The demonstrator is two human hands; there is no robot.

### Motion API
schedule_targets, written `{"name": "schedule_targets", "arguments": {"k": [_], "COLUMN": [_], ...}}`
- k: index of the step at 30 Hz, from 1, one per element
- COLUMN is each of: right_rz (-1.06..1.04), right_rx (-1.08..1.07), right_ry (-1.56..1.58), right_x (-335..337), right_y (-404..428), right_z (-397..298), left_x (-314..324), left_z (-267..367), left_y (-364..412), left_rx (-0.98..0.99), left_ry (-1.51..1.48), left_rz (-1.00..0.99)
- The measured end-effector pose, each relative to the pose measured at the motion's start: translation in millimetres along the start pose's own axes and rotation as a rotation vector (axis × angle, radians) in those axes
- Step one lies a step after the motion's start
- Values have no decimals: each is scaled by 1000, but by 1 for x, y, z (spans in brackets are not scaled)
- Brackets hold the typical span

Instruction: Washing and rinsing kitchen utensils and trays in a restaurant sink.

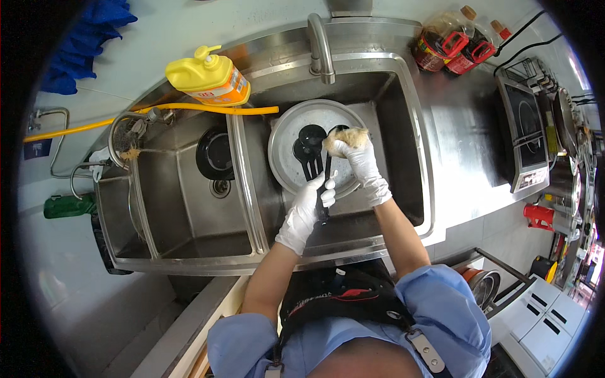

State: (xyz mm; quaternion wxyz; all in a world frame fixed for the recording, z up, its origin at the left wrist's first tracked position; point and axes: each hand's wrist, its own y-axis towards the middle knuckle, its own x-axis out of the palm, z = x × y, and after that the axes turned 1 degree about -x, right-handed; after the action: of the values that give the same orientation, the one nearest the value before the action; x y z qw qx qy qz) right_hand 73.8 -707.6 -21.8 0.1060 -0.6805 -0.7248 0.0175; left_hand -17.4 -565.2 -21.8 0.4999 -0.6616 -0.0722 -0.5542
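Note:
White gloves cover both of my hands. In my left hand is a bundle of black kitchen utensils, gripped by the handles with their round heads pointing away from me. My right hand grips a tan scrubbing pad and presses it near the head of one black utensil, which the pad partly hides. Beneath both hands a large round metal basin sits in the right-hand sink. How many utensils are in the bundle I cannot tell.
A curved faucet rises behind the sink. Left of it stand a yellow detergent jug and a yellow hose. A black bowl lies in the left basin. To the right are sauce jugs and an induction cooker.

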Motion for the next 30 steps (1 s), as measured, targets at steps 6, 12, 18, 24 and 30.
{"name": "schedule_targets", "arguments": {"k": [6,12,18,24,30], "right_rz": [30,157,124,107,-140], "right_rx": [-504,-639,199,97,-249], "right_ry": [-1027,-1067,145,289,-550], "right_x": [-10,-11,-17,-38,-16], "right_y": [7,19,12,8,25], "right_z": [-8,3,11,-41,-27], "left_x": [3,15,17,17,11], "left_z": [-11,-18,-4,0,-19], "left_y": [-5,5,6,2,6], "left_rx": [-39,25,99,348,610], "left_ry": [87,56,96,501,774], "left_rz": [141,124,119,425,534]}}
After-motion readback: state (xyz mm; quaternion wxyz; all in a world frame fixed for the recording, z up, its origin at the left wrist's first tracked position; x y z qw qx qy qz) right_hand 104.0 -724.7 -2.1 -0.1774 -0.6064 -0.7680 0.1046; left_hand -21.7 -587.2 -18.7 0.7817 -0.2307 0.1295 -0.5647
